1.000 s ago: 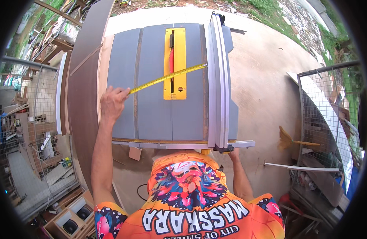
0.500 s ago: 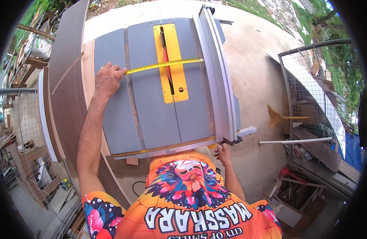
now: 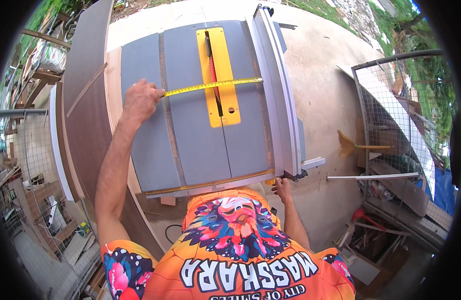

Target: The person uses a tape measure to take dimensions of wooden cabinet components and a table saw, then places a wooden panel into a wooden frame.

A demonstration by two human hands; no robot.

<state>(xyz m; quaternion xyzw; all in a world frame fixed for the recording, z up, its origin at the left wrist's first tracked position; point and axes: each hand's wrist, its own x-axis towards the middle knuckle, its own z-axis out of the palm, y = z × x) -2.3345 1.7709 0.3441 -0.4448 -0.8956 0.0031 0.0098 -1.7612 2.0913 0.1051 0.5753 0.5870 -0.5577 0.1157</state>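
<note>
In front of me stands a table saw (image 3: 195, 150) with a grey top. Its blade (image 3: 214, 75) rises through the slot of a yellow insert plate (image 3: 225, 107). My left hand (image 3: 142, 103), over the left part of the top, is closed on a yellow tape measure (image 3: 190, 89). The tape stretches across the insert to the silver rip fence (image 3: 279, 95), its end at the fence's near side. My right hand (image 3: 281, 190) is low beside the fence's front end, by a small yellow part (image 3: 269, 182). Its fingers are curled; what they grip is hidden.
Long dark brown boards (image 3: 85, 75) and a pale board (image 3: 114, 90) run along the saw's left side. At the right are a wire-mesh gate (image 3: 385, 100), a broom (image 3: 350, 146) and a thin white strip (image 3: 373, 176). Scrap wood (image 3: 55, 215) is piled at the lower left.
The view has shifted slightly, so the saw appears a little farther right. My left hand and the tape show a small move right. My right hand stays by the fence's front end.
</note>
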